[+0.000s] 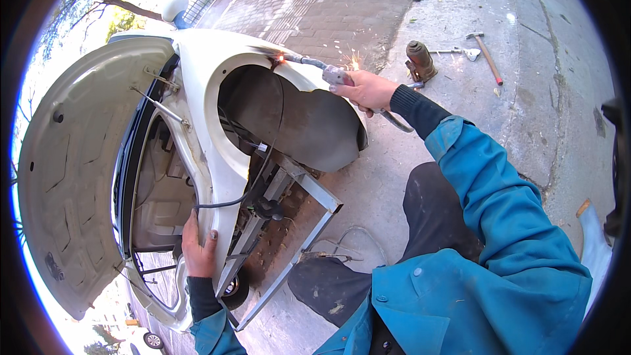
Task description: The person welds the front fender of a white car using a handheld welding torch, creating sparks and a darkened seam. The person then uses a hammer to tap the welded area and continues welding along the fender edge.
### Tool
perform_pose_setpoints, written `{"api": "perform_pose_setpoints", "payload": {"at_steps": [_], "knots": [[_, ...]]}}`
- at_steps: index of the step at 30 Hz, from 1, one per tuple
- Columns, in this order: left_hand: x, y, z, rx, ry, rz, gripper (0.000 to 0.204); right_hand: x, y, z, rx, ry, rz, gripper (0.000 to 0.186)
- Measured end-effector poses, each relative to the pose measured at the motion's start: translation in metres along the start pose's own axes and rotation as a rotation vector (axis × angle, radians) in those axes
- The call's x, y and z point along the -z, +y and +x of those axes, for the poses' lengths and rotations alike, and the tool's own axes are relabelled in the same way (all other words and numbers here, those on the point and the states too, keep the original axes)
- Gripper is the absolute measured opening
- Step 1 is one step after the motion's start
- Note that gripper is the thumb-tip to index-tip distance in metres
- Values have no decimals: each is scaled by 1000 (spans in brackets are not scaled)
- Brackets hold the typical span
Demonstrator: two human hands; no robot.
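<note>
My right hand [371, 91] is wrapped round the handle of a welding torch [338, 76]. Its tip meets the upper edge of a white vehicle body panel [194, 79], where an orange glow [281, 58] shows beside a dark scorched patch. Sparks [354, 62] fly near the torch. Below the glow lies a large round opening with a dark grey liner sheet [315, 125] in it. My left hand [199, 250] grips the panel's lower rim, fingers over the inner edge and thumb outside. Just above it, a black cable [227, 204] crosses the panel.
A cream lid [69, 171] stands raised at left on a strut [161, 105]. Square metal tubing [296, 243] juts out before my knees, above a wheel [234, 291]. A brown bottle jack [420, 62] and a hammer [488, 59] rest on the concrete at right.
</note>
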State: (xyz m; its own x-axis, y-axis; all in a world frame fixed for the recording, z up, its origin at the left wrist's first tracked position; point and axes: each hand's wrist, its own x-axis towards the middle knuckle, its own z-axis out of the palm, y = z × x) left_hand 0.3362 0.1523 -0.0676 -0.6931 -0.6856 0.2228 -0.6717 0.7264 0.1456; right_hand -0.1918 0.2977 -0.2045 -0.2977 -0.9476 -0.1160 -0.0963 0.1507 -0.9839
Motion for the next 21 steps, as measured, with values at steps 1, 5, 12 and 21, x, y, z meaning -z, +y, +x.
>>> {"api": "perform_pose_setpoints", "payload": {"at_steps": [1,5,12,21], "knots": [[0,0,0,0,-1,1,101,0,1,0,3,-5,18,40],[0,0,0,1,-1,-8,101,1,1,-2,8,-18,51,38],[0,2,-1,12,-2,3,101,0,1,1,-6,-15,30,41],[0,2,0,1,-5,8,102,0,0,1,-8,-16,18,43]]}}
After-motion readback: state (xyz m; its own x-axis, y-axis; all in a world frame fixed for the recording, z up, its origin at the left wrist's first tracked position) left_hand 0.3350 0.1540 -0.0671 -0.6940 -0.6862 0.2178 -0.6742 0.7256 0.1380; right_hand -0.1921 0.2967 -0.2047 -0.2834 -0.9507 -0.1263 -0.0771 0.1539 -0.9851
